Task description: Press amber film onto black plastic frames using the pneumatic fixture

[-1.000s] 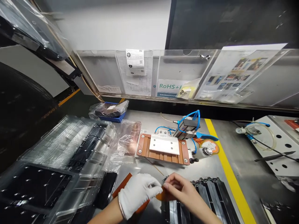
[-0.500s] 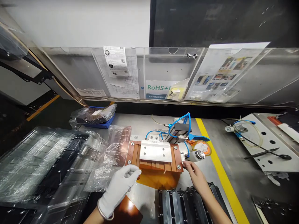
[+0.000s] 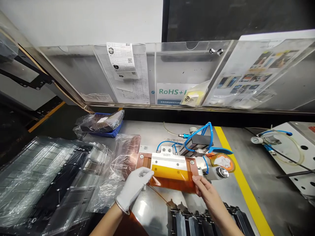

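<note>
An amber translucent film (image 3: 172, 179) is stretched between my two hands, over the front of a brown fixture with a white metal plate (image 3: 169, 159). My left hand (image 3: 137, 185), in a white glove, pinches the film's left edge. My bare right hand (image 3: 204, 186) holds its right edge between thumb and fingers. Part of the fixture shows through the film. Blue air tubes (image 3: 208, 137) run to a dark block behind the fixture.
Clear plastic trays with black parts (image 3: 59, 193) lie at left, near a blue bin (image 3: 110, 131). Black ribbed parts (image 3: 192, 223) sit in front. A round metal-topped container (image 3: 222, 172) and a white perforated box (image 3: 295, 147) stand to the right.
The amber film has come up from below the fixture and now covers part of its white plate. My right hand has left the fixture's side and taken the film's right edge. The view has shifted.
</note>
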Demonstrator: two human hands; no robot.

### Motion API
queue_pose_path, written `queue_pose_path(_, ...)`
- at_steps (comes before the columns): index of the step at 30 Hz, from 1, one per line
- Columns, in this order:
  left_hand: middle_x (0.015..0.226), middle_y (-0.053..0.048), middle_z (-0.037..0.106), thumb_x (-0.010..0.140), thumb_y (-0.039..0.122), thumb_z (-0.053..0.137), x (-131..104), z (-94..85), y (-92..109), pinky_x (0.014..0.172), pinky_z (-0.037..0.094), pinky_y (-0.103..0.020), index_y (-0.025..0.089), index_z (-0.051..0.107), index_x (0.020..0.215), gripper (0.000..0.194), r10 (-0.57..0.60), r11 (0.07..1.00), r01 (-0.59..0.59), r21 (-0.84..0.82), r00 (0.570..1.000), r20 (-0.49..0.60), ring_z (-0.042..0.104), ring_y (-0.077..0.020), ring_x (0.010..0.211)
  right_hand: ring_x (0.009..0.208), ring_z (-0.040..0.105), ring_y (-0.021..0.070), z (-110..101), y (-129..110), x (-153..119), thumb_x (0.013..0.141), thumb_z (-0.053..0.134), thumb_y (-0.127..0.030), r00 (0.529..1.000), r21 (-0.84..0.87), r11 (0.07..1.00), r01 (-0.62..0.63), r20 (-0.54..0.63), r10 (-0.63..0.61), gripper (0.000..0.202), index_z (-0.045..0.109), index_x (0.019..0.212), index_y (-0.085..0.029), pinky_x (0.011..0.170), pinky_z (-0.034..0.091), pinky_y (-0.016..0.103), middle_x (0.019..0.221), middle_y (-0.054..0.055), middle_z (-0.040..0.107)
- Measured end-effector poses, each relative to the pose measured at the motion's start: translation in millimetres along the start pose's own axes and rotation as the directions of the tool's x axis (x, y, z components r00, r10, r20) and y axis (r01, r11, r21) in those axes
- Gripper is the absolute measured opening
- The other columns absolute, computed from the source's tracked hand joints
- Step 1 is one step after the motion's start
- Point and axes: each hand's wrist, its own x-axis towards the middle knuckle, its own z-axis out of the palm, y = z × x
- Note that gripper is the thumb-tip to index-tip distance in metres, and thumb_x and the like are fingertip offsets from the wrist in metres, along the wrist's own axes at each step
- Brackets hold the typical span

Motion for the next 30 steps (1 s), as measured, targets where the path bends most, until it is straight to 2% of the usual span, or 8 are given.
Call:
queue_pose_path(4,0.055,0.008,0.046,0.08,0.042,0.054,20,-2.2,-8,0.051,0.034,-0.024,0.021,0.05,0.067,0.025,0.0,0.988,0.004,0.157,1.0,-0.025,0.043,-0.0103,0.048,0.045,0.027,0.0081,-1,2,26,0.064,0.07,-0.069,0.998,-0.058,0.998,-0.025,0.052,0.028,0.051,0.049,0.061,-0.022,0.046,0.02,0.024,0.047,-0.01,0.035)
queue_pose_path(8,0.052,0.01,0.04,0.079,0.037,0.051,31,-2.9,-6,0.052,0.032,-0.024,0.022,0.045,0.065,0.022,-0.011,0.979,0.021,0.203,0.999,-0.052,0.042,-0.0103,0.047,0.037,0.02,0.0061,1,9,44,0.061,0.069,-0.07,0.993,-0.105,0.992,-0.068,0.086,0.077,0.052,0.045,0.059,-0.024,0.04,0.013,0.023,0.041,-0.012,0.03)
queue_pose_path(13,0.051,0.01,0.039,0.078,0.035,0.051,36,-1.0,-1,0.054,0.032,-0.024,0.022,0.041,0.063,0.022,-0.023,0.975,0.039,0.217,0.997,-0.077,0.041,-0.0103,0.048,0.036,0.024,0.0067,1,11,52,0.064,0.066,-0.069,0.992,-0.155,0.985,-0.077,0.084,0.091,0.05,0.045,0.058,-0.024,0.038,0.017,0.022,0.042,-0.011,0.032)
queue_pose_path(24,0.052,0.01,0.038,0.078,0.036,0.049,40,1.5,-3,0.055,0.034,-0.024,0.023,0.037,0.061,0.024,-0.015,0.968,0.039,0.249,0.995,-0.096,0.041,-0.0105,0.049,0.039,0.028,0.0089,6,-4,53,0.071,0.056,-0.063,0.996,-0.304,0.95,-0.072,0.034,0.086,0.041,0.044,0.06,-0.025,0.041,0.021,0.024,0.043,-0.009,0.037)
queue_pose_path(27,0.051,0.009,0.038,0.079,0.038,0.05,42,0.9,-5,0.057,0.033,-0.025,0.023,0.036,0.06,0.028,-0.009,0.948,0.049,0.315,0.992,-0.128,0.041,-0.0119,0.052,0.042,0.033,0.0096,3,-7,55,0.067,0.059,-0.062,0.997,-0.393,0.917,-0.07,-0.013,0.07,0.042,0.043,0.056,-0.024,0.045,0.025,0.024,0.044,-0.008,0.041)
queue_pose_path(30,0.053,0.008,0.038,0.078,0.045,0.055,39,-10.0,-6,0.058,0.03,-0.026,0.023,0.035,0.057,0.036,0.002,0.917,0.072,0.393,0.983,-0.184,0.04,-0.0133,0.056,0.045,0.038,0.0106,-6,-13,58,0.057,0.072,-0.057,0.997,-0.475,0.877,-0.072,-0.051,0.054,0.046,0.043,0.048,-0.023,0.048,0.026,0.024,0.042,-0.006,0.044)
